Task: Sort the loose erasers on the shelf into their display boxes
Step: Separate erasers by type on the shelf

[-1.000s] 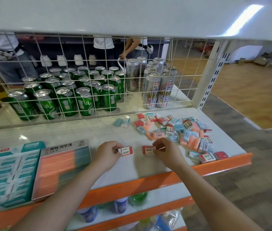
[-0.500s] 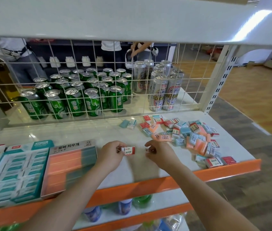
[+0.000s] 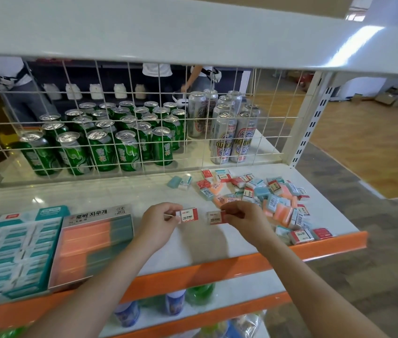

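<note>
Both our hands were over the white shelf, each pinching a red-and-white eraser. Our left hand gripped the 2B eraser by one end between thumb and curled fingers, label up. Our right hand pinched the second eraser the same way, its free end pointing toward the left hand. The two erasers were near each other but apart, and we could not tell whether they touched the shelf or were held just above it.

Right of and beyond our right hand lay the pile of loose erasers, red, blue and orange, jumbled and overlapping out toward the shelf's right front edge. Two pale blue erasers lay by themselves beyond our hands, just left of the pile.

Left of our left hand sat the orange box, an open display box with Korean lettering on its flap, holding orange and teal rows. Further left, touching it, was the teal box, filled with white-and-teal erasers.

Beyond our hands stood a wire grid, with green cans and taller silver cans behind it. Below our forearms ran the shelf's orange edge.
</note>
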Tool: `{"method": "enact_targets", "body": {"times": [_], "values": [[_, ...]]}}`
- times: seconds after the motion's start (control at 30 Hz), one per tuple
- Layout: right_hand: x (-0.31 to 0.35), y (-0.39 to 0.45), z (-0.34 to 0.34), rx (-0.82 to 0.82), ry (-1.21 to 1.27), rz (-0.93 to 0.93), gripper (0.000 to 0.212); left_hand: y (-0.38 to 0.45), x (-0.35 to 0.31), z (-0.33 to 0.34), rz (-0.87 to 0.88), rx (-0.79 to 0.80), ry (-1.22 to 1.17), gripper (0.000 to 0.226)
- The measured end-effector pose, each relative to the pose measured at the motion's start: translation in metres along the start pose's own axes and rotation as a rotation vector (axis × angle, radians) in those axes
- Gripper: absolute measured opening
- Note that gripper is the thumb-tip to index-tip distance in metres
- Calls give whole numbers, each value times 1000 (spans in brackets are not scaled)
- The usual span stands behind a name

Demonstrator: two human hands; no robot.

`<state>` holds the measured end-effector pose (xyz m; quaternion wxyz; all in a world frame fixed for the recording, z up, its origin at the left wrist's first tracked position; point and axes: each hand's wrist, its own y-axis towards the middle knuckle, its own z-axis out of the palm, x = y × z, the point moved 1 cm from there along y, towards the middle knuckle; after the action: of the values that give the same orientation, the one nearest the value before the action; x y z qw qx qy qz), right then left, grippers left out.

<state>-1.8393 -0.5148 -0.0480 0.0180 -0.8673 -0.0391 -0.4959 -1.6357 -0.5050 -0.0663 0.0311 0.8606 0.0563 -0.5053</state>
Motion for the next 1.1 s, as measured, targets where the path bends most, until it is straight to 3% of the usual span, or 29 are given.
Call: {"method": "enact_targets", "body": {"times": [0.17,0.57,1.1], "values": [[3,-13,-8,-29,234,5,24,-15,-6,-3,1,-48,-116,23],[2,-23,19,6,307,37,22,-42,7,-14,6,-75,-98,20],[105,-23,153,83,147,-139,17,-64,55,-160,19,-194,85,26]]}}
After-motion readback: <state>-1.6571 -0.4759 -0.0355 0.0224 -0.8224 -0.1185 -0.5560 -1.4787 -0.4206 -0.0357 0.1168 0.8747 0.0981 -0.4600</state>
